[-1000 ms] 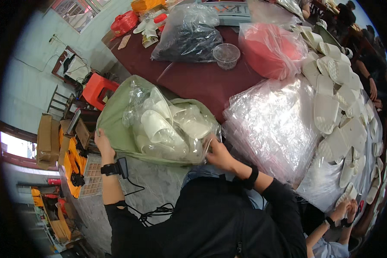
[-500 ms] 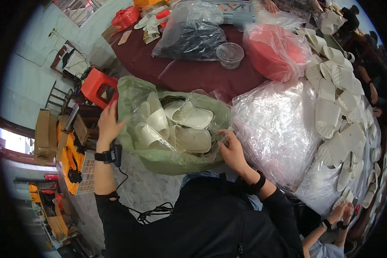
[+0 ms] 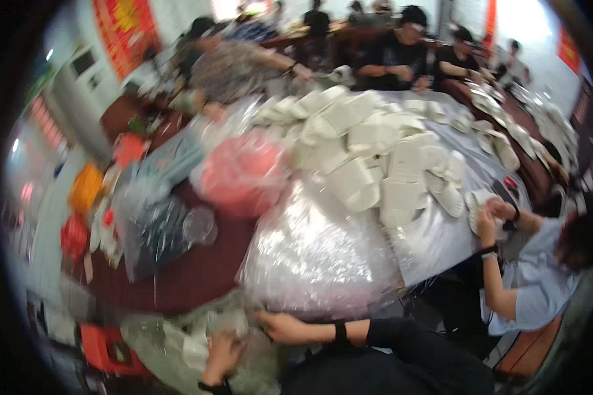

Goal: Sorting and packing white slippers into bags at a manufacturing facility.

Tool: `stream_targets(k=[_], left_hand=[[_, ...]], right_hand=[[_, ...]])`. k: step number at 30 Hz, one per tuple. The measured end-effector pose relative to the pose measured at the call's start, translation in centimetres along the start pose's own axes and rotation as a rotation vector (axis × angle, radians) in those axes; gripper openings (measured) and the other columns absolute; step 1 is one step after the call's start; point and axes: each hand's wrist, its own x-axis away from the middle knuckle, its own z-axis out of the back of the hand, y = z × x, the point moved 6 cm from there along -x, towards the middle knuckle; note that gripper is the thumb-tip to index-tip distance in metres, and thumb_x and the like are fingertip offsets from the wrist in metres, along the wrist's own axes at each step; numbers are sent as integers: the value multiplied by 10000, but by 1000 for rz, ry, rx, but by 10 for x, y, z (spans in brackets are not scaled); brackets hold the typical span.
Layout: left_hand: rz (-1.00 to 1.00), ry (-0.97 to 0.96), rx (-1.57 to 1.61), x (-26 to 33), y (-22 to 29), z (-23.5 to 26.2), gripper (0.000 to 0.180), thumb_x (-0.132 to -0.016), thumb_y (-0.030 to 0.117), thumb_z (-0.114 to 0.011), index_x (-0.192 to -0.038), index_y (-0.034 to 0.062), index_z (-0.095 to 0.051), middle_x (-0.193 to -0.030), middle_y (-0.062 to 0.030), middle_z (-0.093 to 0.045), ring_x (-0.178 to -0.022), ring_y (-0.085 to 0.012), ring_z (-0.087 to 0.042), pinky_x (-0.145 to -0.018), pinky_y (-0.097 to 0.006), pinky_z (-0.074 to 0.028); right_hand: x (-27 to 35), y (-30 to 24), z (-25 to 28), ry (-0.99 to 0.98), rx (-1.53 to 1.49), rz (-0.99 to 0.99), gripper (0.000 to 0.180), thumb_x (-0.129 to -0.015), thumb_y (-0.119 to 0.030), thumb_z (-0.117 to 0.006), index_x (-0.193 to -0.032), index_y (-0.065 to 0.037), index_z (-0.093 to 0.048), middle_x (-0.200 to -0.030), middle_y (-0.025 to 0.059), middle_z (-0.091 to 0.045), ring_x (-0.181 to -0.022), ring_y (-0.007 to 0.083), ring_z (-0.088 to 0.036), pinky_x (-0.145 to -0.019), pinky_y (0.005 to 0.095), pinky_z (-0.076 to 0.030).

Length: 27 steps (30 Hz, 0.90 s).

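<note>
A green plastic bag (image 3: 141, 336) lies low in the picture, blurred by motion, with white slippers (image 3: 194, 352) inside it. My left hand (image 3: 224, 352) is over the bag's opening, close to the slippers. Its fingers are smeared, so a hold on anything cannot be made out. From the right, my right hand (image 3: 284, 328) reaches the bag's rim, its fingers curled against the plastic there. The bag's lower part is cut off by the picture's edge.
A large pile of white slippers (image 3: 342, 118) covers the table beyond a clear plastic bundle (image 3: 316, 250). Pink contents fill a plastic bag (image 3: 244, 171); a dark-filled bag (image 3: 155, 230) is left of it. A red stool (image 3: 112, 349) stands at left. A co-worker's hands (image 3: 491, 217) handle a slipper.
The view has swung up and right, bringing the far table and several people into sight. My left hand has come from beside the bag to over its opening; my right stays at the rim.
</note>
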Motion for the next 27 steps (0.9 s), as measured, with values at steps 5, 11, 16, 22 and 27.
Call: stream_targets(k=[5, 11, 16, 22, 27], left_hand=[[-98, -52, -249, -20, -24, -18, 520, -897, 389, -501, -1272, 31, -454, -1199, -199, -537, -1048, -378, -523, -881, -474, -403], [360, -502, -393, -81, -144, -93, 661, -867, 561, -402, -1183, -5, -532, -1203, -204, -539, -1193, -336, -448, -969, -422, -367], [169, -528, -386, -122, -79, -56, 563, -877, 433, -484, -1238, 1, -477, -1199, -237, -505, -1139, -385, -443, -946, -440, -360], [-202, 105, -302, -34, 116, 67, 506, -875, 400, -517, -1205, 16, -507, -1095, -225, -572, -1013, -383, -529, -882, -447, -397], [-461, 449, -182, -37, 184, 86, 525, -861, 372, -564, -1253, 33, -476, -1267, -207, -471, -1126, -393, -457, -940, -462, -361]], right_hand=[[-3, -3, -7, -121, -43, -50, 453, -770, -49, -460, -1218, -44, -402, -886, 293, -589, -854, 446, -574, -711, 507, -434], [-3, -19, -1, -129, -55, -9, 421, -788, -59, -448, -1200, -21, -373, -852, 294, -580, -838, 449, -571, -702, 510, -431], [1, -4, -7, -213, 168, 166, 374, -802, -148, -499, -1122, 7, -381, -852, 264, -571, -833, 451, -569, -702, 521, -436], [31, -41, 33, -246, 273, 230, 416, -765, -207, -603, -1085, 3, -441, -860, 237, -566, -827, 431, -563, -690, 501, -443], [62, -52, 88, -104, 32, 371, 370, -825, -236, -584, -1106, -23, -474, -876, 194, -586, -825, 380, -572, -685, 462, -441]])
